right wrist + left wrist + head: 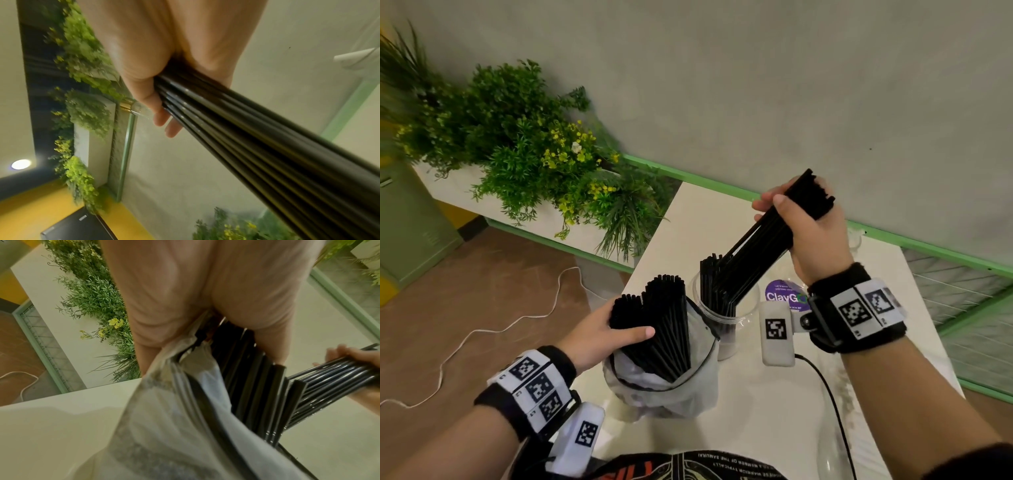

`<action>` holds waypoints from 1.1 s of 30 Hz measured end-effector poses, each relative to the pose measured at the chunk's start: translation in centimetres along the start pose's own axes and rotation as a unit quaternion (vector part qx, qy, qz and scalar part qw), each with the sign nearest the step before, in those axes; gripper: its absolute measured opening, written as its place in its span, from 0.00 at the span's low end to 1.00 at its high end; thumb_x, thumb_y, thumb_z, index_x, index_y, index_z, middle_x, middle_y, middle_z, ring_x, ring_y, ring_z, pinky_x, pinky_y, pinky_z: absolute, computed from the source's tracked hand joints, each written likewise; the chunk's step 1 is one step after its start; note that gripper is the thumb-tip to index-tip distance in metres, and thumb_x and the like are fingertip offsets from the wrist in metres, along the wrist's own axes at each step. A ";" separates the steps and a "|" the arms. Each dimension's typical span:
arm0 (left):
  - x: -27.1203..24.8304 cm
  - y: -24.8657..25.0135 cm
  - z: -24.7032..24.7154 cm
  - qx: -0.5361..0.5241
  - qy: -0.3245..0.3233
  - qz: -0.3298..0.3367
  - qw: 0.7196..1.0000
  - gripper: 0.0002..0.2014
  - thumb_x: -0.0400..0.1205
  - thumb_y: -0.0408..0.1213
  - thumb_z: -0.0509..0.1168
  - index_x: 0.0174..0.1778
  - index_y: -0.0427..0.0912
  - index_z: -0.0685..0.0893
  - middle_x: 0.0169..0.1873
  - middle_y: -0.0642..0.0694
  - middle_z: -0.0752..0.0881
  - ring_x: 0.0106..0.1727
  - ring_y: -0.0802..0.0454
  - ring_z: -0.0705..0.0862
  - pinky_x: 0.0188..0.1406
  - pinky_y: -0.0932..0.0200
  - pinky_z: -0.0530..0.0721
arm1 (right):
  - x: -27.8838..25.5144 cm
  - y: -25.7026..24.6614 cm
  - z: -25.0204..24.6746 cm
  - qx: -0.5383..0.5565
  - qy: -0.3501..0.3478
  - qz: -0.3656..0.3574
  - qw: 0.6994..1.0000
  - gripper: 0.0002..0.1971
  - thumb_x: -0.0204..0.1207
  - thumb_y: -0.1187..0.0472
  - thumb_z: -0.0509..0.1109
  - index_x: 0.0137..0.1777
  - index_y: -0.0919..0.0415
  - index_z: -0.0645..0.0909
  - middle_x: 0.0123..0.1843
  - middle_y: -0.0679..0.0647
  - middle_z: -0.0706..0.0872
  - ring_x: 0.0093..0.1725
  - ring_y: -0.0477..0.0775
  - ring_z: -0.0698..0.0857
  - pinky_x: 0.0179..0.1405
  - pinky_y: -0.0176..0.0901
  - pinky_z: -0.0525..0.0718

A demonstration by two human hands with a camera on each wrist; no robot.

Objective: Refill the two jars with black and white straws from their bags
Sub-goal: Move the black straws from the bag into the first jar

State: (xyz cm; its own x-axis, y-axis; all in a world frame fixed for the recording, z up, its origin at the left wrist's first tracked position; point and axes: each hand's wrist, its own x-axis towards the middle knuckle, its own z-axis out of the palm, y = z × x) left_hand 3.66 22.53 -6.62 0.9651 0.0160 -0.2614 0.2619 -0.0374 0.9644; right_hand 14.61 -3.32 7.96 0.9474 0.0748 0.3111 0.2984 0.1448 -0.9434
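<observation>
My right hand [806, 219] grips a bundle of black straws [760, 240] near its upper end, held slanted. The bundle's lower ends are inside a clear jar [743, 315] that holds several black straws. In the right wrist view my palm [164, 48] wraps the same straws [257, 138]. My left hand [599, 332] holds a larger bunch of black straws [661, 322] standing in a translucent plastic bag [671, 387] beside the jar on the white table [756, 404]. The left wrist view shows that bag [174, 410] and its straws [246, 378]. No white straws or second jar can be made out.
A purple ClayGo sticker [784, 296] lies behind the jar. A black cable [832, 404] crosses the table on the right. Planters with green foliage [534, 144] stand to the left, a white cord [482, 332] trails on the brown floor, and a green-framed mesh rail [962, 301] is to the right.
</observation>
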 end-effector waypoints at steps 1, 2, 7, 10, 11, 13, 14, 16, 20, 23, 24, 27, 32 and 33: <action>0.0 0.0 0.0 0.000 0.000 0.001 1.000 0.47 0.45 0.62 0.83 0.60 0.46 0.82 0.53 0.51 0.90 0.56 0.57 0.87 0.59 0.57 0.82 | 0.1 0.7 0.0 -0.011 -0.004 0.004 1.000 0.05 0.79 0.74 0.65 0.53 0.68 0.75 0.44 0.61 0.87 0.49 0.65 0.89 0.57 0.69 0.84; 0.0 0.0 -0.1 0.000 0.000 -0.001 1.000 0.46 0.46 0.61 0.83 0.60 0.46 0.82 0.53 0.51 0.90 0.56 0.57 0.87 0.59 0.58 0.82 | 0.2 1.4 0.0 -0.019 -0.009 0.010 1.000 0.05 0.79 0.74 0.66 0.52 0.68 0.76 0.45 0.61 0.87 0.50 0.65 0.89 0.58 0.70 0.84; -0.2 0.2 0.1 0.002 -0.007 -0.002 1.000 0.32 0.60 0.49 0.83 0.59 0.46 0.82 0.50 0.52 0.90 0.55 0.58 0.87 0.51 0.65 0.84 | -0.3 4.2 0.3 -0.031 -0.049 0.053 0.997 0.07 0.77 0.76 0.67 0.50 0.66 0.78 0.45 0.60 0.88 0.49 0.64 0.89 0.57 0.59 0.87; -0.2 0.5 0.3 0.007 0.002 -0.004 1.000 0.25 0.65 0.41 0.80 0.58 0.46 0.82 0.51 0.51 0.90 0.53 0.62 0.87 0.56 0.63 0.84 | -1.5 6.7 0.4 -0.028 -0.065 0.106 0.992 0.08 0.75 0.77 0.70 0.48 0.65 0.81 0.44 0.58 0.89 0.48 0.59 0.90 0.54 0.50 0.87; -0.2 0.5 0.3 0.004 0.001 -0.002 1.000 0.26 0.64 0.43 0.80 0.57 0.47 0.82 0.50 0.52 0.90 0.52 0.62 0.87 0.56 0.63 0.84 | -2.0 7.7 0.4 -0.036 -0.071 0.120 0.990 0.08 0.73 0.76 0.72 0.47 0.64 0.82 0.45 0.58 0.90 0.49 0.58 0.89 0.55 0.50 0.86; 0.0 0.4 0.2 -0.003 -0.006 0.004 1.000 0.37 0.53 0.57 0.84 0.56 0.48 0.82 0.48 0.54 0.91 0.51 0.63 0.88 0.51 0.67 0.84 | -2.8 9.6 0.4 -0.079 -0.084 0.137 0.984 0.09 0.71 0.74 0.75 0.46 0.61 0.84 0.45 0.55 0.91 0.49 0.54 0.88 0.58 0.49 0.84; 0.0 0.4 0.2 -0.004 -0.004 0.004 1.000 0.43 0.47 0.62 0.83 0.56 0.49 0.82 0.48 0.56 0.91 0.52 0.63 0.88 0.49 0.69 0.84 | -3.2 10.2 0.5 -0.106 -0.085 0.142 0.981 0.09 0.70 0.74 0.76 0.45 0.60 0.85 0.44 0.52 0.90 0.48 0.49 0.88 0.57 0.46 0.83; 0.2 0.3 0.2 -0.007 -0.002 0.006 1.000 0.47 0.42 0.65 0.82 0.56 0.48 0.83 0.49 0.57 0.91 0.53 0.61 0.88 0.49 0.68 0.82 | -3.6 11.3 0.6 -0.144 -0.076 0.143 0.976 0.11 0.70 0.73 0.76 0.45 0.55 0.84 0.44 0.50 0.89 0.48 0.45 0.86 0.56 0.44 0.83; 0.3 0.2 0.1 -0.015 -0.004 0.007 1.000 0.47 0.42 0.65 0.83 0.56 0.49 0.83 0.49 0.56 0.91 0.54 0.60 0.88 0.50 0.66 0.83 | -3.8 12.2 0.5 -0.225 -0.076 0.092 0.967 0.16 0.74 0.69 0.72 0.52 0.45 0.79 0.50 0.52 0.87 0.55 0.49 0.84 0.61 0.47 0.81; 0.2 0.4 0.1 -0.010 -0.013 0.009 1.000 0.46 0.43 0.65 0.83 0.56 0.49 0.82 0.49 0.58 0.91 0.53 0.62 0.88 0.47 0.68 0.84 | -3.9 12.4 0.5 -0.329 -0.139 -0.014 0.934 0.20 0.78 0.74 0.63 0.64 0.51 0.78 0.58 0.50 0.83 0.59 0.45 0.80 0.64 0.38 0.75; 0.2 0.4 0.1 -0.009 -0.015 0.008 1.000 0.44 0.45 0.64 0.83 0.56 0.49 0.82 0.49 0.58 0.90 0.53 0.62 0.88 0.47 0.68 0.84 | -4.0 12.4 0.5 -0.361 -0.163 -0.047 0.917 0.19 0.79 0.73 0.61 0.65 0.54 0.79 0.60 0.50 0.82 0.61 0.46 0.79 0.64 0.39 0.75; 0.1 0.6 0.2 -0.011 -0.016 0.001 1.000 0.33 0.56 0.54 0.83 0.55 0.49 0.82 0.47 0.61 0.90 0.51 0.64 0.88 0.54 0.65 0.85 | -3.8 12.8 0.3 -0.438 -0.219 -0.090 0.867 0.13 0.83 0.63 0.62 0.66 0.58 0.79 0.62 0.52 0.80 0.61 0.51 0.79 0.58 0.45 0.79; 0.2 0.4 0.1 -0.004 -0.010 0.010 1.000 0.46 0.43 0.65 0.82 0.56 0.50 0.82 0.48 0.60 0.90 0.52 0.64 0.87 0.45 0.73 0.83 | -2.5 13.4 0.6 -0.528 -0.266 -0.142 0.794 0.12 0.80 0.61 0.68 0.60 0.65 0.77 0.58 0.59 0.79 0.56 0.61 0.77 0.53 0.45 0.75; 0.2 0.4 0.0 -0.002 -0.009 0.009 1.000 0.46 0.42 0.66 0.82 0.56 0.50 0.82 0.48 0.60 0.90 0.52 0.64 0.87 0.45 0.72 0.83 | -2.3 13.6 0.7 -0.561 -0.259 -0.178 0.766 0.12 0.78 0.61 0.70 0.58 0.64 0.78 0.56 0.59 0.80 0.54 0.63 0.77 0.52 0.52 0.78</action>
State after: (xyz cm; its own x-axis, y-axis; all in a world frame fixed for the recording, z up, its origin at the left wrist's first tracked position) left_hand 4.00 22.52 -6.34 0.9694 -0.0018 -0.2455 0.2453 -0.0339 0.9689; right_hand 16.43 -0.81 -5.47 0.6964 0.6514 0.3013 0.7143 -0.6697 -0.2033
